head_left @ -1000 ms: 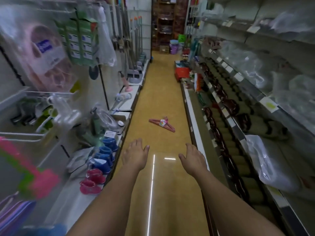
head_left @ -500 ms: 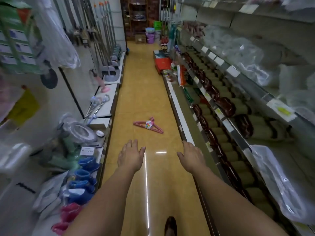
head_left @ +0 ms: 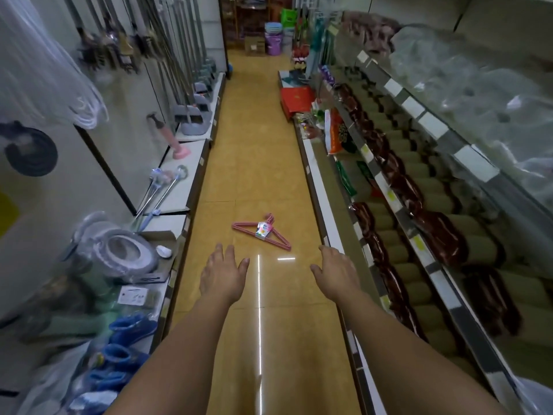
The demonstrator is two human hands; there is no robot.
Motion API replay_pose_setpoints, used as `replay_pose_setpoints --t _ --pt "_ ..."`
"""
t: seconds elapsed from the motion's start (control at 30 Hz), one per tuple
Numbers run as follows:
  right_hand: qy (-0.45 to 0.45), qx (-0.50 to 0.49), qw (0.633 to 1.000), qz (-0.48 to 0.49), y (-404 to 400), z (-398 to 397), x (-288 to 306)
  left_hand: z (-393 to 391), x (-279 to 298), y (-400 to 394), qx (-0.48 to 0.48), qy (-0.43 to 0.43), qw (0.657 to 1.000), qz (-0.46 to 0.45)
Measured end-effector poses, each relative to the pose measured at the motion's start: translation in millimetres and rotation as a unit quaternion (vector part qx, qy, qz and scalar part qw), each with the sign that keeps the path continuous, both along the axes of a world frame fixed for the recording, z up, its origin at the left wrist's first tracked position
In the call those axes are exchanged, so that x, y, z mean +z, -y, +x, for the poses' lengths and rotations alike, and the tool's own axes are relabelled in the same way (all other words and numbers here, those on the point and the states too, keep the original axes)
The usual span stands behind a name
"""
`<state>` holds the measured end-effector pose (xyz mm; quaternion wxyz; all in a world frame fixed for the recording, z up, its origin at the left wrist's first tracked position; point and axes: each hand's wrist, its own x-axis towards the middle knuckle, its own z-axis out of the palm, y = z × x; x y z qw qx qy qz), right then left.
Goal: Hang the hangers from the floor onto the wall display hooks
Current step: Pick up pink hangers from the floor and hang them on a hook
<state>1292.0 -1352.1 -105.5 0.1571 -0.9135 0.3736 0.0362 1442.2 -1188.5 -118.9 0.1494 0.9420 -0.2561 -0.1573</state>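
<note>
A bundle of pink hangers with a bright paper label lies flat on the tan floor in the middle of the aisle. Both my arms are stretched out forward, palms down. My left hand hovers just short of the bundle and slightly left of it, fingers apart and empty. My right hand is level with it on the right, near the shelf edge, also spread and empty. Neither hand touches the hangers. No wall display hooks for hangers can be made out.
A low white shelf runs along the left with mops, a pink plunger, blue boots and brooms hung above. Stocked shelves line the right. A red box and a purple bucket stand farther down the aisle.
The view has advanced along the aisle and the hangers now lie closer to my hands. Both hands stay outstretched and empty.
</note>
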Motion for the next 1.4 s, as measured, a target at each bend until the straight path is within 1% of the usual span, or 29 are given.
replay_pose_setpoints --t 0.2,0.37,0.57,0.7,0.93,1.2,1.3,1.4 --pt "-0.011 -0.004 1.000 0.011 49 80 -21 82 -21 50 -0.007 -0.017 1.000 0.008" --pt "-0.020 -0.023 0.999 0.026 82 159 -28 168 -35 91 -0.027 -0.029 0.999 0.008" --pt "-0.031 -0.041 0.997 0.052 113 241 -36 249 -46 128 -0.053 -0.040 0.997 0.036" --pt "-0.047 -0.050 0.995 0.067 135 279 -48 286 -57 147 -0.060 -0.052 0.995 0.053" --pt "-0.054 -0.053 0.993 0.088 191 343 -75 351 -92 191 -0.065 -0.065 0.992 0.085" --pt "-0.077 -0.032 0.992 0.095 295 412 -116 418 -128 293 -0.065 -0.085 0.990 0.094" --pt "-0.092 -0.025 0.991 0.093 330 431 -135 447 -148 323 -0.051 -0.090 0.990 0.098" --pt "-0.107 -0.028 0.990 0.093 363 448 -167 468 -179 353 -0.041 -0.101 0.989 0.103"
